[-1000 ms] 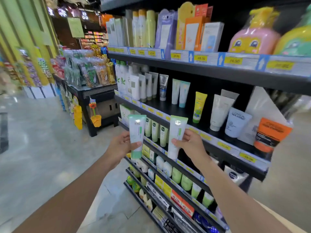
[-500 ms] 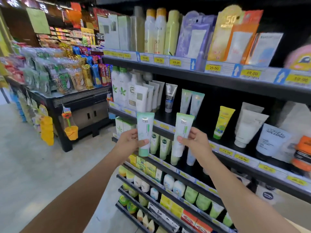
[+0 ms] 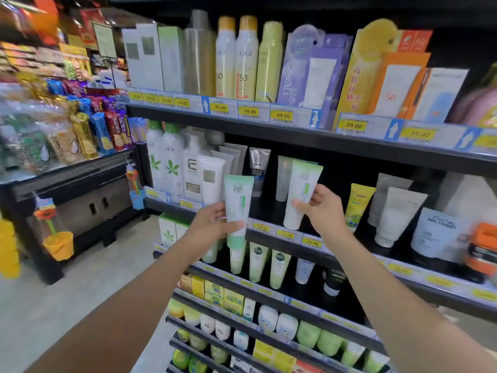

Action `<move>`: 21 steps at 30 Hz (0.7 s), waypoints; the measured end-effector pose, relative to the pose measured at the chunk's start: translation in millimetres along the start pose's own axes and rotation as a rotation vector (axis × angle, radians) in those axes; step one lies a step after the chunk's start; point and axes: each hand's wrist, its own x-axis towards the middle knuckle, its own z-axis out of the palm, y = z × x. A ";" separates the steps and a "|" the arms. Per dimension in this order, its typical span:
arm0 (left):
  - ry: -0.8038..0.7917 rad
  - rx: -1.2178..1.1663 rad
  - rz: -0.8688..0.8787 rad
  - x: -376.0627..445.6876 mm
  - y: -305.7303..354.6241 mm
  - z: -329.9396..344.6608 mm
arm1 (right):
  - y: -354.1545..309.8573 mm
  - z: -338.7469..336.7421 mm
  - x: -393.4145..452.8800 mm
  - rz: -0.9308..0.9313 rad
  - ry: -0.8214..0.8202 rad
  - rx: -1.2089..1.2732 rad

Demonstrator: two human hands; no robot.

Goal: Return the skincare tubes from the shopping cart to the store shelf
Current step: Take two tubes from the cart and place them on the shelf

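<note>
My left hand (image 3: 212,224) grips a white tube with a green cap (image 3: 238,208), upright with the cap down, in front of the black store shelf (image 3: 269,238). My right hand (image 3: 321,208) holds a second white and green tube (image 3: 301,192), tilted slightly, with its lower end over the second shelf board beside a pale tube (image 3: 282,179) standing there. Both tubes are level with that shelf's row of tubes. The shopping cart is out of view.
Other tubes and bottles fill the second shelf: white bottles (image 3: 164,160) at left, a yellow tube (image 3: 357,205) and grey tubes (image 3: 395,211) at right. Sunscreen sprays and boxes stand above, green tubes below. A black snack counter (image 3: 80,184) stands at left across the pale floor.
Both hands have risen and moved toward the shelf with their tubes. The right tube now reaches over the second shelf board. The view has moved closer and turned up.
</note>
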 end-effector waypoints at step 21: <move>-0.052 0.015 -0.006 55.0 -9.0 -15.6 | 67.0 62.0 107.0 0.127 0.048 -0.160</move>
